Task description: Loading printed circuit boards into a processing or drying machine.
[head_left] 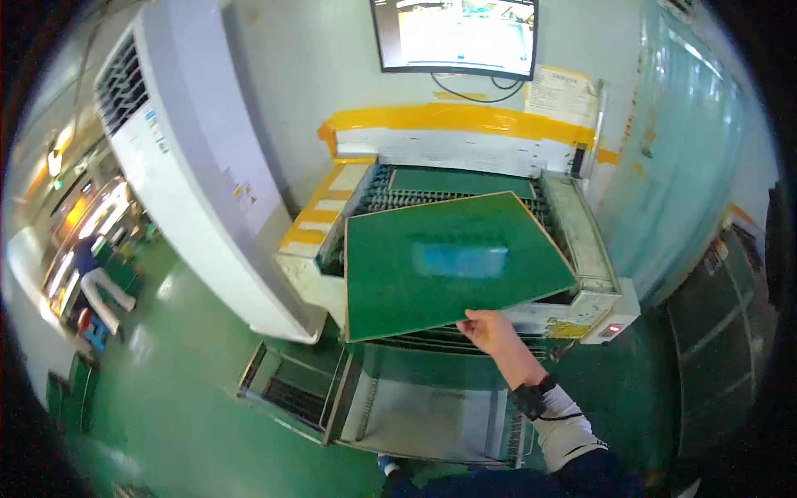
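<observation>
My right hand (486,331) pinches the near edge of a large flat green board (448,266). The thumb lies on top, while the fingers under the board are partly hidden. This board is tilted and has a thin pale edge; a bluish reflection shines on its face. It covers much of a roller conveyor machine (589,257). Farther back, another green board (461,183) lies on the machine's dark rollers (398,199). I do not see my left hand.
Below the machine stands a metal rack (432,415) with slotted sides. A tall white cabinet (199,174) rises at the left, and a screen (457,37) hangs above. Translucent curtains (681,158) hang at the right. Far left, another person (98,278) stands.
</observation>
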The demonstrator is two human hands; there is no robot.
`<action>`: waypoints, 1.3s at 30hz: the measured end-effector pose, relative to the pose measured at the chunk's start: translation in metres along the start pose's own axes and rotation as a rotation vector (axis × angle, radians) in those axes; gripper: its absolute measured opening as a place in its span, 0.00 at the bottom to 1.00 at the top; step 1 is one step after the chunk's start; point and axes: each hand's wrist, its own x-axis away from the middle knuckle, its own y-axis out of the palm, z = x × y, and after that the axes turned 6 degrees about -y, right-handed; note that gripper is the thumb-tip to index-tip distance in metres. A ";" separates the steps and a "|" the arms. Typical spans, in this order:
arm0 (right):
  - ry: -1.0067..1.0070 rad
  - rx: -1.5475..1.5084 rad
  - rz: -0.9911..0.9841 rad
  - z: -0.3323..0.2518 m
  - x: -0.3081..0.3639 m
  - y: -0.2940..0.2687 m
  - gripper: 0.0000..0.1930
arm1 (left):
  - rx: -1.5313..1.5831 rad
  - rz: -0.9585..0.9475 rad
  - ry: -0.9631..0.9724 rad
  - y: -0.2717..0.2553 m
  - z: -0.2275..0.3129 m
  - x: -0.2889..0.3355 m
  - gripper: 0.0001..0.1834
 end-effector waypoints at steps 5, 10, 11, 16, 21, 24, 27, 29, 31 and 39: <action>-0.059 -0.103 0.163 0.057 -0.041 0.014 0.09 | -0.123 -0.040 -0.100 -0.021 0.086 -0.008 0.35; -0.119 -0.109 0.260 0.067 -0.061 0.023 0.09 | -0.217 -0.065 -0.151 -0.030 0.137 -0.011 0.35; -0.070 -0.102 0.246 0.067 -0.064 0.023 0.09 | -0.226 -0.069 -0.160 -0.030 0.143 -0.011 0.35; 0.045 -0.027 0.254 0.067 -0.072 0.036 0.10 | -0.232 -0.065 -0.177 -0.035 0.139 -0.009 0.35; 0.078 0.120 0.190 0.066 -0.075 0.020 0.12 | -0.185 -0.048 -0.197 -0.032 0.115 -0.001 0.35; 0.112 0.099 0.124 0.067 -0.076 0.025 0.13 | -0.141 -0.005 -0.202 -0.032 0.092 0.012 0.35; 0.150 0.161 0.111 0.064 -0.082 0.018 0.14 | -0.096 0.053 -0.232 -0.031 0.065 0.032 0.35; 0.163 0.174 0.082 0.063 -0.084 0.016 0.16 | -0.060 0.091 -0.249 -0.030 0.044 0.049 0.35; 0.163 0.207 0.052 0.063 -0.084 0.017 0.19 | -0.017 0.102 -0.252 -0.042 0.019 0.049 0.34; 0.126 0.155 -0.012 0.064 -0.090 0.014 0.17 | 0.045 -0.137 -0.141 -0.054 0.003 -0.001 0.30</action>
